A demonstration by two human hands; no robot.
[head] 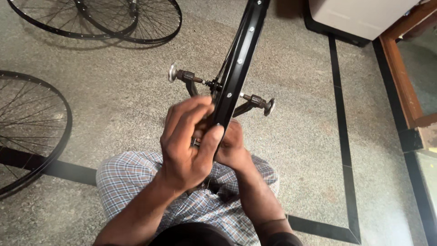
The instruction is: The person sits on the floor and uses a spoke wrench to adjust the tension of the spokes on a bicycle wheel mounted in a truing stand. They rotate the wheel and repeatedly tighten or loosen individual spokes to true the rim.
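Black wheel rim [237, 59] is standing edge-on in a truing stand [186, 78]; left hand [189, 141] and right hand [233, 148] fingers are closing around its lower edge; steady, even pressure would suit best.

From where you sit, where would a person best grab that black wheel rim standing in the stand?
Probably the black wheel rim at its near lower edge, from both sides at once, as the left hand and right hand do. It stands edge-on and narrow, and the stand's knobs block the middle.
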